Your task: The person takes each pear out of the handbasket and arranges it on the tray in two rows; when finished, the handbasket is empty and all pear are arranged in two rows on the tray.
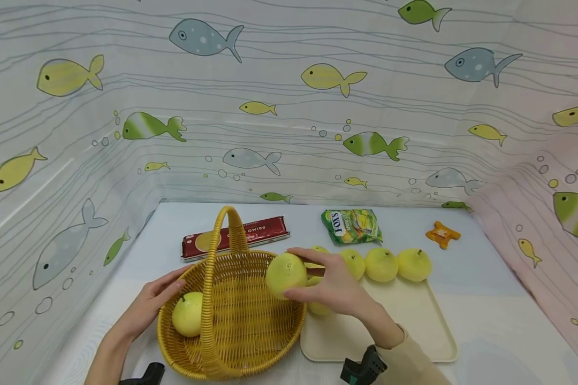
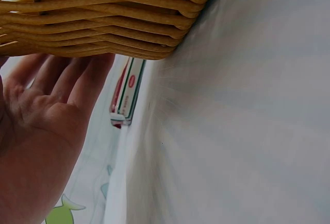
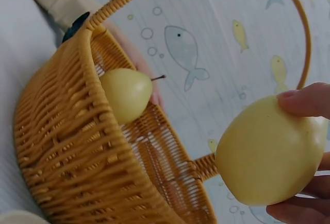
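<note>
My right hand (image 1: 318,278) grips a yellow pear (image 1: 286,274) by its sides and holds it above the right rim of a wicker basket (image 1: 250,350). The right wrist view shows this pear (image 3: 268,154) close up between my fingers (image 3: 304,99), with the basket (image 3: 77,152) below. A second pear (image 1: 188,314) lies inside the basket on its left side. My left hand (image 1: 156,297) rests with straight fingers against the basket's left rim; the left wrist view shows its palm (image 2: 46,116) beside the woven wall (image 2: 103,23).
A cream tray (image 1: 414,326) right of the basket carries several more pears (image 1: 380,264) along its far edge. Behind lie a red biscuit pack (image 1: 250,238), a green candy bag (image 1: 351,224) and a small orange object (image 1: 442,234). Fish-patterned curtains wall the table.
</note>
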`<state>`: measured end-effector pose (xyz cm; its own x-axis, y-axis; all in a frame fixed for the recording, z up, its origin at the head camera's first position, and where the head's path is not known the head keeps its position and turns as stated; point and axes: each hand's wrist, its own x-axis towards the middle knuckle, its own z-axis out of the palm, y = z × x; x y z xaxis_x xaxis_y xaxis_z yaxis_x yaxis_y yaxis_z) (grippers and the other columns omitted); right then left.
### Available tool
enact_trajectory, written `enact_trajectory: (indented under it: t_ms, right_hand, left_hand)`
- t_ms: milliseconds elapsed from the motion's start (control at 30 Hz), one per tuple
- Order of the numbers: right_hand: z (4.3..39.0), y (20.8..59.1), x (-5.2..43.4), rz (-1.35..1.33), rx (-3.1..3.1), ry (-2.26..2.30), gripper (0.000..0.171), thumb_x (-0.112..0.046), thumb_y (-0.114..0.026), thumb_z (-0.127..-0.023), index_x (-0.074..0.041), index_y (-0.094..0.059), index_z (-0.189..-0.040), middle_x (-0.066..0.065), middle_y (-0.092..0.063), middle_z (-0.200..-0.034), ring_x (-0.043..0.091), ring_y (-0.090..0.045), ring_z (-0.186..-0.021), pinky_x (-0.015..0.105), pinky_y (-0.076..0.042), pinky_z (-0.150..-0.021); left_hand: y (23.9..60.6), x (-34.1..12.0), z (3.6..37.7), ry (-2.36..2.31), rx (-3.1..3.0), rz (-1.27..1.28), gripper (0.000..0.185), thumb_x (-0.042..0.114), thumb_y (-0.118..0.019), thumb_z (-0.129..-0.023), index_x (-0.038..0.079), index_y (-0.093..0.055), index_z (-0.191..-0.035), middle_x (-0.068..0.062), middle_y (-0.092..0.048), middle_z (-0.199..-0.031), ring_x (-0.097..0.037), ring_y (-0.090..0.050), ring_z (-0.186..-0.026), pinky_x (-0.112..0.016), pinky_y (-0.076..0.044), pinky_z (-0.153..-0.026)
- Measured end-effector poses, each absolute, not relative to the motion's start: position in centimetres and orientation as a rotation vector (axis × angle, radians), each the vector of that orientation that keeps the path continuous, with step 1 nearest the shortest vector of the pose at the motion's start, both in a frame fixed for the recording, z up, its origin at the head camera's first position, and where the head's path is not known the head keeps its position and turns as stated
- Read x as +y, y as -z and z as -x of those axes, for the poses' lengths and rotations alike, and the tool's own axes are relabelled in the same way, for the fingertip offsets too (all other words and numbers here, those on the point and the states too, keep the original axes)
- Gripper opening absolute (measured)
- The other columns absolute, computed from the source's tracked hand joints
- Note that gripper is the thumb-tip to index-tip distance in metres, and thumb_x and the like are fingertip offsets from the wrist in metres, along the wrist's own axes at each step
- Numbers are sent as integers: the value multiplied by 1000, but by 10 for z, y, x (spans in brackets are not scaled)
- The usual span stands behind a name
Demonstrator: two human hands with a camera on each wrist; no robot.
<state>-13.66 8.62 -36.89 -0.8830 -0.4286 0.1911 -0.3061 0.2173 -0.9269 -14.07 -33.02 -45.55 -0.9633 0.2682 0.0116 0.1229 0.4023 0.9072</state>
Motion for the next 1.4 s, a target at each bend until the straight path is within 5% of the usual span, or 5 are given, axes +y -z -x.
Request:
enact_trajectory:
  t_ms: [300,700,933,1133,1400]
  right_hand:
    - [140,368,114,689,2446,1769,66,-23,-90,-75,-16,-64,-135,1,-64,-134,21,-62,-118,28,-54,-95]
    - [143,377,155,597,2555,1724,64,-25,-89,-77,-20,-63,-135,0,-63,-136,23,-61,-120,27,-53,-97]
    - [143,382,176,568,2580,1715,65,-21,-87,-79,-14,-61,-138,4,-62,-136,26,-61,-119,24,-53,-94]
    - [143,393,196,544,2590,1682,63,-24,-87,-79,-20,-61,-136,1,-62,-135,16,-62,-117,23,-53,-94]
    - [145,403,217,569,2529,1686,66,-18,-88,-78,-11,-60,-138,6,-60,-137,8,-64,-113,22,-53,-94]
  left_hand:
    - [456,-331,141,-1640,2484,-389,46,23,-41,-110,8,-40,-153,10,-49,-148,16,-42,-127,-7,-37,-98]
    - [455,-330,142,-1605,2512,-331,46,27,-43,-109,11,-42,-153,-6,-49,-150,16,-44,-125,-7,-38,-96]
    - [456,-330,141,-1615,2502,-318,47,27,-43,-109,11,-42,-153,4,-51,-148,16,-44,-124,-7,-39,-96]
    - [456,-329,142,-1614,2493,-323,47,27,-43,-109,12,-42,-153,5,-50,-148,15,-45,-125,-8,-39,-96]
    - [455,-329,141,-1635,2476,-327,47,26,-42,-109,9,-41,-153,15,-51,-144,15,-46,-124,-8,-39,-97]
